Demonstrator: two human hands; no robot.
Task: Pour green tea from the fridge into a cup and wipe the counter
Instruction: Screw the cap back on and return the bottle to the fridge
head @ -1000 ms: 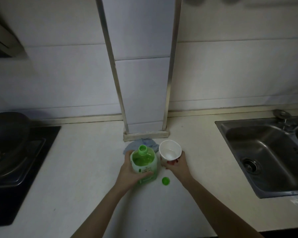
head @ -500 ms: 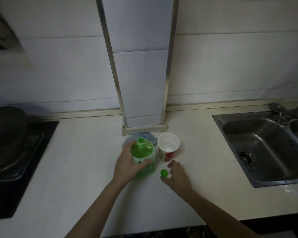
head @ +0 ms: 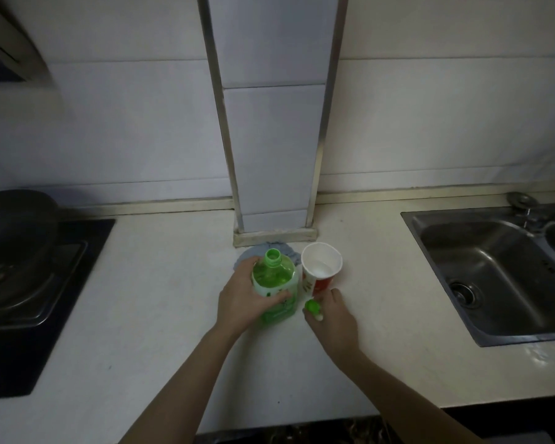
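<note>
A green tea bottle (head: pixel 274 277) stands upright and uncapped on the pale counter (head: pixel 161 283), with my left hand (head: pixel 241 296) wrapped around its body. Just to its right stands a red and white paper cup (head: pixel 321 267), its white inside showing. My right hand (head: pixel 332 318) rests in front of the cup, its fingertips pinching the green bottle cap (head: pixel 311 306). A grey-blue cloth (head: pixel 285 249) lies behind the bottle, mostly hidden by it.
A steel sink (head: pixel 500 274) with a tap (head: pixel 539 209) fills the right side. On the left sits a black hob (head: pixel 29 315) with a dark pan (head: pixel 13 229). A tiled column (head: pixel 274 155) rises from the counter just behind the cloth.
My right hand let go of the cup, moved down to the cap on the counter and closed its fingers on it. My left hand stayed on the bottle.
</note>
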